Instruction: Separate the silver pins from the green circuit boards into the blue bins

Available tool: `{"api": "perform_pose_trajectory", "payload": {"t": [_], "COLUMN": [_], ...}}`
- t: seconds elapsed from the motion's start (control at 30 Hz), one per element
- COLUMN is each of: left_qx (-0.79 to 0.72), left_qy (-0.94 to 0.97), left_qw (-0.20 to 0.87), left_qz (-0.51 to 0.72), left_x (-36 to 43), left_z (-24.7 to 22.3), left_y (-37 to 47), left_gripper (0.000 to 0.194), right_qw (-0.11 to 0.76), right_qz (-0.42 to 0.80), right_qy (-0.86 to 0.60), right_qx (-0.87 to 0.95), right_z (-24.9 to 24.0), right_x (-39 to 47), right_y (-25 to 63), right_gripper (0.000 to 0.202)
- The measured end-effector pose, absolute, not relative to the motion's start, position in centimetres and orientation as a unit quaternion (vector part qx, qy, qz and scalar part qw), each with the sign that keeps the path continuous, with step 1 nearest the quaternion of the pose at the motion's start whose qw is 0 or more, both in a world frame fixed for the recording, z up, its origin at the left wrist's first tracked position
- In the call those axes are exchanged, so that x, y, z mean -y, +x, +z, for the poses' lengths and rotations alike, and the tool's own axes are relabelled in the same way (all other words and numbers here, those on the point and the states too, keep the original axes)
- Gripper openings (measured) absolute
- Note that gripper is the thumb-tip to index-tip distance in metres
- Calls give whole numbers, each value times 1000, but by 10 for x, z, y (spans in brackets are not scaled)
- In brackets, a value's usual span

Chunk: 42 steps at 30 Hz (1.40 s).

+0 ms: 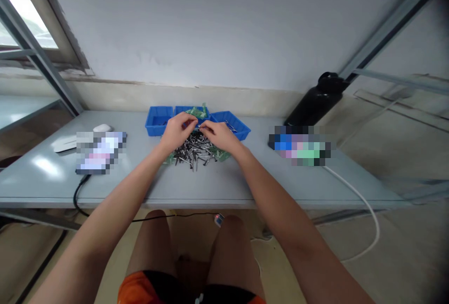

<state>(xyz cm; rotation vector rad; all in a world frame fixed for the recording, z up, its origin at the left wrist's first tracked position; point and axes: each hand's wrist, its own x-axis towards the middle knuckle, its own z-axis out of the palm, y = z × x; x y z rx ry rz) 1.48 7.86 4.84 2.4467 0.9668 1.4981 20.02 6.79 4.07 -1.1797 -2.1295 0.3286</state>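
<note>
Along the back edge of the desk (199, 194), at its middle, sit the left bin (156, 131), the middle bin (178, 109) and the right bin (244, 132), the last set askew. A bag (200, 111) lies in the middle bin; a few fasteners lie in the right one. Before the bins, between them and the front edge, is a pile of fasteners (193, 148). Toward the left edge lies a phone (101, 152), its cable (77, 194) passing over the front edge. Near the back right corner leans a bottle (315, 103), another phone (300, 148) just before it
</note>
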Motion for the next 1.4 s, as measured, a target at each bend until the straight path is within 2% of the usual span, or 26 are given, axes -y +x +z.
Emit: {"api": "perform_pose_trajectory", "payload": {"t": [0.23,0.4,0.83,1.0,1.23,1.4], "left_qx": [-346,-347,-388,-404,-382,-386], "left_qy": [795,831,806,826,866,862], "left_qw": [86,112,147,102,26,26], "left_qz": [491,421,422,378,321,328], "left_x": [-82,-84,-79,-81,-85,-86], "left_z": [50,47,49,46,43,42], "left_y": [13,13,14,12,9,8], "left_gripper": [9,12,12,12,22,26], "right_qw": [357,389,380,420,396,383], "right_qz": [129,135,129,121,122,114], "right_qy": [-457,-450,-440,-447,-442,-446], "right_qx": [804,792,803,781,795,801], "right_z": [44,44,44,48,44,42], "right_x": [-66,-67,-66,-65,-67,-70], "right_y": [198,197,198,199,197,198], "right_gripper": [21,20,21,27,20,19]}}
